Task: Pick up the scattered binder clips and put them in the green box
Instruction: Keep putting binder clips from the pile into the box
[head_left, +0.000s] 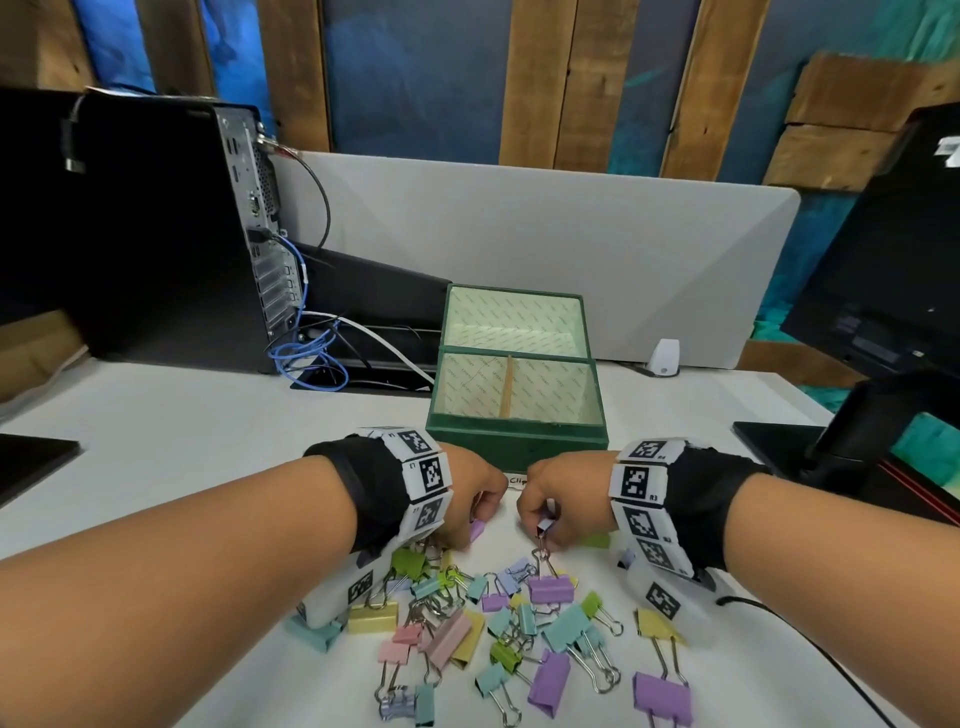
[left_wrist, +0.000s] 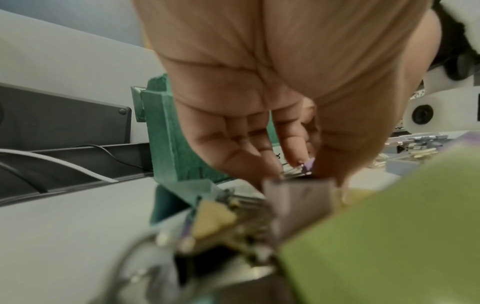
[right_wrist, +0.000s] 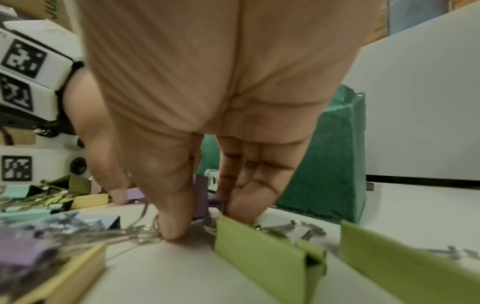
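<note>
In the head view, both hands work at the lower middle of the frame, over a white table (head_left: 156, 431). The left hand (head_left: 467, 493) is lowered with the fingers bent down, and it pinches a small lilac clip (head_left: 477, 531) at the upper left edge of the pile; in the left wrist view the same lilac clip (left_wrist: 307, 165) sits between the thumb and the fingertips (left_wrist: 293, 152). The right hand (head_left: 558, 499) is just beside it, a little to the right, and its thumb and fingers close on a small purple clip (head_left: 544, 527) whose wire handles hang down toward the pile. In the right wrist view this purple clip (right_wrist: 201, 197) stands between the thumb and the fingers, close to the table surface, with a green clip (right_wrist: 262, 248) lying in front of it at the lower centre. The two hands are near each other but they do not touch. The scattered binder clips (head_left: 498, 623) lie in the lower centre of the head view, below both hands; they are pink, yellow, mint, green and purple, of different sizes, and many overlap. The green box (head_left: 517, 441) stands open just above the hands in the middle of the frame, its lid raised behind it and a wooden divider (head_left: 506, 387) inside. A black computer tower (head_left: 156, 223) with blue cables is in the upper left, and a monitor (head_left: 893, 260) is at the right edge.
</note>
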